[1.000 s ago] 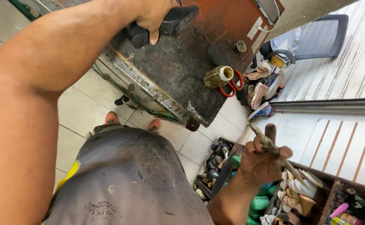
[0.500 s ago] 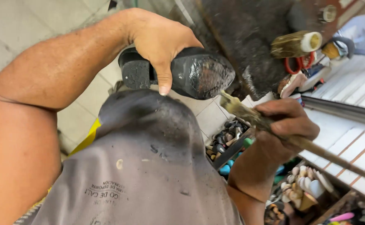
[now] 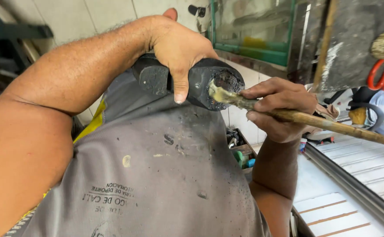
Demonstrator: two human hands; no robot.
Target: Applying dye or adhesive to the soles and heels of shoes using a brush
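The shoe (image 3: 200,81) is black, held sole-up just above the person's lap, its heel toward the left and its rounded toe toward the right; the sole looks scuffed and dull near the toe. The left hand (image 3: 178,48) wraps over the middle of the shoe from above — its grip is clamped on it, thumb pointing down across the sole, fingers hidden behind. The brush (image 3: 288,115) has a long wooden handle running off to the right edge; its pale, gummy bristles touch the toe end of the sole. The right hand (image 3: 279,107) pinches the handle close to the bristles, fingers closed tight on it, forefinger laid along the top.

Below the shoe lies a grey apron (image 3: 157,175), stained with dark smudges and pale specks; a yellow strip shows at its left side. Between the apron and the right forearm, lower down, a box (image 3: 240,147) of small items sits — its contents are too blurred to tell. At the upper right hang red-handled scissors (image 3: 382,74), well apart from the hands; a green-edged glass pane (image 3: 253,26) stands behind the shoe.
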